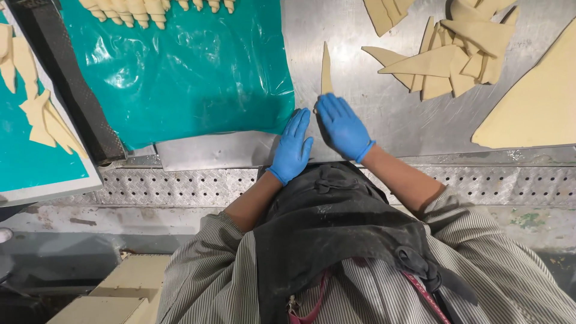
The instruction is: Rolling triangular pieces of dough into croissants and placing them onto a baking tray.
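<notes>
Both my hands wear blue gloves and lie flat, fingers together, on the steel worktable [396, 114]. My left hand [293, 148] rests near the table's front edge, beside the teal plastic sheet [198, 72]. My right hand [343, 127] lies next to it, its fingertips on the near end of a long thin triangle of pale dough [326, 71] that points away from me. Whether rolled dough lies under my palms is hidden.
A heap of cut dough triangles [456, 57] lies at the back right, and a large dough sheet [534, 108] at the right edge. Shaped dough pieces [129, 11] line the far end of the teal sheet. A second tray [36, 150] with dough pieces sits at left.
</notes>
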